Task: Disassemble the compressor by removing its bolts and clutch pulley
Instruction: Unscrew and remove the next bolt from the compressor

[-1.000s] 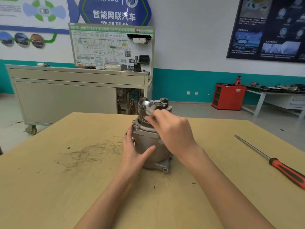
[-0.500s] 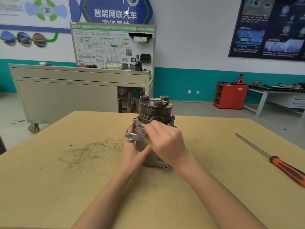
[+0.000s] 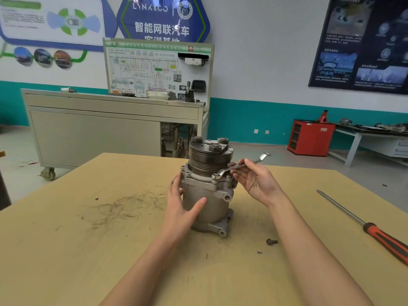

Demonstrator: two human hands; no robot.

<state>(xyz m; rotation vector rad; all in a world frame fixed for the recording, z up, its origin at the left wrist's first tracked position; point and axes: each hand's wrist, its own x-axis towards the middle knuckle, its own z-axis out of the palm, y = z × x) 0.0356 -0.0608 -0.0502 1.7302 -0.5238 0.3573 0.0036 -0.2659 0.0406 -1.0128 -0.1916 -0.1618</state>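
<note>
Task item: grey cast-metal compressor (image 3: 207,202), cylindrical and matt, stands upright near the middle of the tan wooden table (image 3: 88,250).
Pulley: dark ribbed clutch pulley (image 3: 208,159) sits on top of the compressor, with three round bosses on its face.
Left hand (image 3: 178,208): wraps round the housing's left side, thumb laid flat across the front.
Right hand (image 3: 256,182): pinches the shank of a slim bright steel wrench (image 3: 240,165) between thumb and fingertips; the other fingers are loosely spread.
Wrench seat: ring end lies over a flange bolt (image 3: 215,176) at the front right of the housing; open end points up and away to the right.
Loose part: one small dark bolt (image 3: 271,241) lies on the table, near the compressor base on its right.
Other tool: long screwdriver with orange-and-black handle (image 3: 364,226) lies well apart, by the right edge.
Surface: scuffed dark marks (image 3: 123,206) left of the compressor; bare board on all sides of it.
Background: beige wheeled cabinet (image 3: 99,133) behind the table; red metal cabinet (image 3: 311,138) at the far wall.
Writing: blue wall sign (image 3: 163,21) reads "LYNK&CO" and "智能网联汽车"; smaller print is illegible.
</note>
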